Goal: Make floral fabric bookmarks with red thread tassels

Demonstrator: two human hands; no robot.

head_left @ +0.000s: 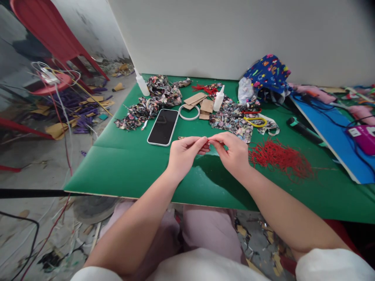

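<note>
My left hand (pixel 187 152) and my right hand (pixel 233 150) meet fingertip to fingertip above the green table, both pinched closed. A bit of red string (pixel 208 141) shows between the fingertips; most of it is hidden. Right of my right hand lies a loose heap of red strings (pixel 279 158). Beyond my hands are a white ring (pixel 189 118), brown cardboard pieces (pixel 206 106) and a white squeeze bottle (pixel 218 99). Yellow-handled scissors (pixel 258 122) rest on patterned fabric (pixel 227 125). Just left of my left hand is a phone (pixel 163 127), screen dark.
Bunched patterned fabric (pixel 146 105) and a second squeeze bottle (pixel 142 84) lie at the back left. A blue printed cloth (pixel 268 74) sits against the wall. At right, cables cross a blue board (pixel 325 128). A red chair (pixel 49 27) and floor scraps are left of the table.
</note>
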